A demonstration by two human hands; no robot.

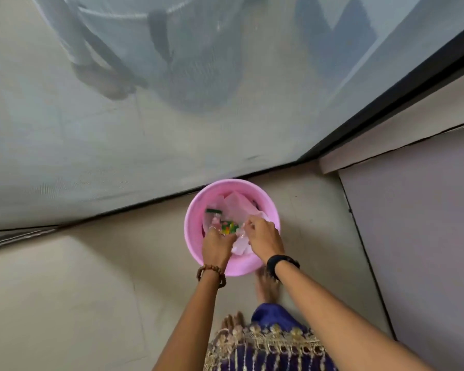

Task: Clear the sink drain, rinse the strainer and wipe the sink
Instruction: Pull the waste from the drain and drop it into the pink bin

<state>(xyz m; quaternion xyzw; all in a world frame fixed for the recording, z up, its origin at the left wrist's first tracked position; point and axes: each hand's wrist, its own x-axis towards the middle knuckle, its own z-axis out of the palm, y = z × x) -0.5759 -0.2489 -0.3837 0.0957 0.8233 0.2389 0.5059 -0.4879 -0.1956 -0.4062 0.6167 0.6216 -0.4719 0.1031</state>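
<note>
**Desk:** Head view first. Any writing you can read?

**Me:** None I can make out. There is a green, yellow and red printed wrapper [228,227] in the bin, but its lettering is too small and blurred.

**Desk:** What is the container?

**Me:** A round pink bin [196,210] on the floor, just below centre. Inside I see pale, clear plastic bags [239,207] toward 12 o'clock, a small dark green piece [213,211] at 10 o'clock, and the wrapper in the middle.

**Desk:** And the hands?

**Me:** Both are over the bin's 6 o'clock side. My left hand [217,246] has its fingers curled down onto the rubbish beside the wrapper; I cannot tell what it grips, if anything. My right hand [263,238] pinches a bit of clear plastic at its fingertips. I cannot pick out the strainer or the sink.

**Desk:** What is around it?

**Me:** A beaded bracelet [210,273] on the left wrist, a black band [280,265] on the right. Bare feet [265,287] at 6 o'clock of the bin, one touching its rim. A mesh screen [118,143] with a dark frame runs past at 12 o'clock, a wall [413,223] at 3 o'clock.
</note>
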